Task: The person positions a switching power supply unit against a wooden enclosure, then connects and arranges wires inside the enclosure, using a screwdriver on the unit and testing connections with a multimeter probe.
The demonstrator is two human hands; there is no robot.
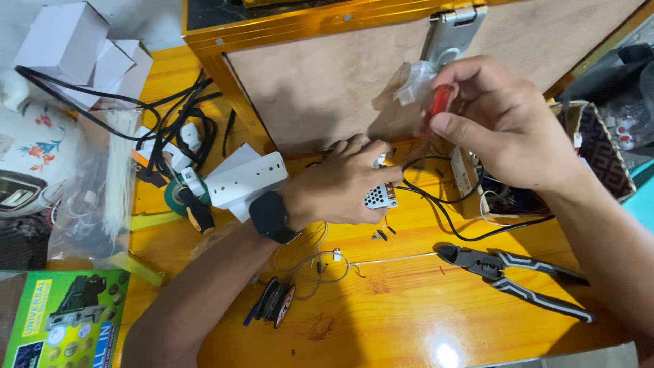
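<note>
Currently the left hand (344,184) pins a small perforated metal part (380,197) to the table (409,300), grip closed on it; above, the right hand (507,126) pinches a red-handled screwdriver (438,102), judged mid-fastening; next needs tip alignment.

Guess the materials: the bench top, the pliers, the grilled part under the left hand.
Bench top: wood, glossy varnish; grain and a lamp glare show.
Pliers: dark metal jaws; black and grey grips, probably rubber or plastic.
Grilled part under the left hand: looks like perforated bright metal, possibly plastic.
</note>
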